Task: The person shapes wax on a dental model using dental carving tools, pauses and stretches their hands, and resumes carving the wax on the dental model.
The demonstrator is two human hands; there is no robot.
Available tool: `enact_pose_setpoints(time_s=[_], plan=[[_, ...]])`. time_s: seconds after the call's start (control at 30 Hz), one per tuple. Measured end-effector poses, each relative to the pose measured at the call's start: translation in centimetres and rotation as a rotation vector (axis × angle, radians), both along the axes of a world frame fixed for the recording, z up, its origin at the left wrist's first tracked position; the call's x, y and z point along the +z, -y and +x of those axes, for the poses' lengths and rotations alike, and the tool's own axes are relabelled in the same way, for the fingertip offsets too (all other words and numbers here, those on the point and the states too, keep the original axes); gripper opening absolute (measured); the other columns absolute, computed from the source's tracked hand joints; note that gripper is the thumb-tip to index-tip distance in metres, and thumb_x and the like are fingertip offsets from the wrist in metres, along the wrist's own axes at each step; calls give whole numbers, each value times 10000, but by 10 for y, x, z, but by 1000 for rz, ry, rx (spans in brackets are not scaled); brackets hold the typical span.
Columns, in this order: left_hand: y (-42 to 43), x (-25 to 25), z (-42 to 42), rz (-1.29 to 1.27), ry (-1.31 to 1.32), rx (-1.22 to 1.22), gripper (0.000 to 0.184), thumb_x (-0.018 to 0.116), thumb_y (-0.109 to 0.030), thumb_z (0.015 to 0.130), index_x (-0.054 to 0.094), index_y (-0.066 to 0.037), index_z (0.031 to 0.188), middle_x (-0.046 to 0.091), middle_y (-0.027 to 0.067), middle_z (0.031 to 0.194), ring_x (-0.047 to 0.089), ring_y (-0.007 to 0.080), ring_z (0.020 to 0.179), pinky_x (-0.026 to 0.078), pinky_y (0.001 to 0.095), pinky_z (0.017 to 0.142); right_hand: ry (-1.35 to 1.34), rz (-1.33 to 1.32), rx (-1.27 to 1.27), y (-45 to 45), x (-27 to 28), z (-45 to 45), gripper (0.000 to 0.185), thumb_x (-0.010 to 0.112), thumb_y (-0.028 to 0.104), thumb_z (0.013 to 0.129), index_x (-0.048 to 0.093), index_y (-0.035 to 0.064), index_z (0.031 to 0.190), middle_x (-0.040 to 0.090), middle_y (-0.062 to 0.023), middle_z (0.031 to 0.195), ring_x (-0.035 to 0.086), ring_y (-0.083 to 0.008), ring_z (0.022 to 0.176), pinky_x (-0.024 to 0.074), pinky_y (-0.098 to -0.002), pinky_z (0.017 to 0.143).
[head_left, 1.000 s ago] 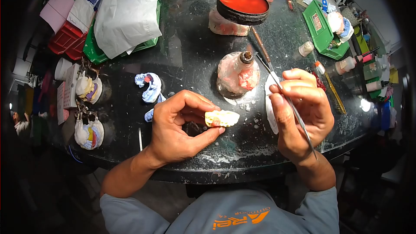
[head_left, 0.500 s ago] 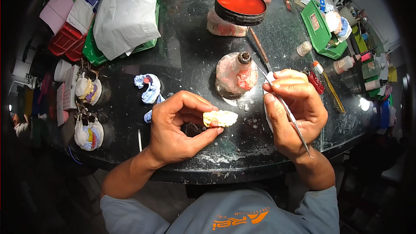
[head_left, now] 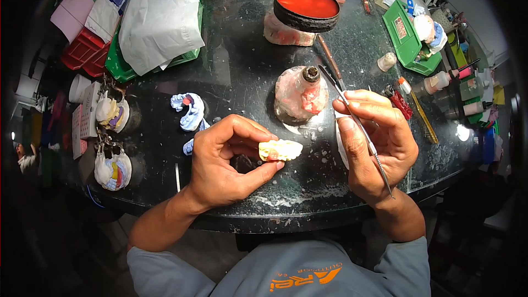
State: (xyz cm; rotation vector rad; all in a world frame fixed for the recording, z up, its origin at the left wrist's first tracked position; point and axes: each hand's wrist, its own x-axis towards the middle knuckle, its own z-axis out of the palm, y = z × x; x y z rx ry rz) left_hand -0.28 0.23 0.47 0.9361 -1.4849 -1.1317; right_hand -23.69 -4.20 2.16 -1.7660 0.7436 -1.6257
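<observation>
The left hand (head_left: 217,160) pinches a pale yellow cast (head_left: 281,150) between thumb and curled fingers, above the near part of the black table (head_left: 239,77). The right hand (head_left: 391,142) closes its fingertips and thumb around a thin metal tool (head_left: 364,133), slanted and apart from the cast. Between and beyond the 2 hands stands a stained burner (head_left: 297,101); farther back sits a red-filled pan (head_left: 305,21). A blue mould (head_left: 191,115) lies to the left.

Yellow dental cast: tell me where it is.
In the head view, the yellow dental cast is near the centre, pinched in the left hand, left of the metal instrument in the right hand.
</observation>
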Motion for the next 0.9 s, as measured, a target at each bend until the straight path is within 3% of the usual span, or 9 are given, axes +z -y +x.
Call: enact_pose_setpoints(time_s=[0.4, 0.9], plan=[[-1, 0, 0, 5, -3, 5, 434, 847, 143, 736, 577, 13, 1051, 674, 163, 1075, 737, 209, 1026, 639, 314, 892, -11, 4, 14, 0, -1, -1, 259, 694, -150, 878, 659, -96, 1129, 672, -233, 1145, 752, -258, 1023, 633, -318, 882], [-1, -1, -1, 73, -73, -15, 460, 835, 157, 759, 546, 25, 1092, 680, 190, 1115, 739, 231, 1055, 646, 335, 920, -49, -22, -45, 2, 4, -5, 277, 701, -175, 844, 690, -82, 1105, 718, -219, 1081, 707, -243, 1081, 628, -299, 860]])
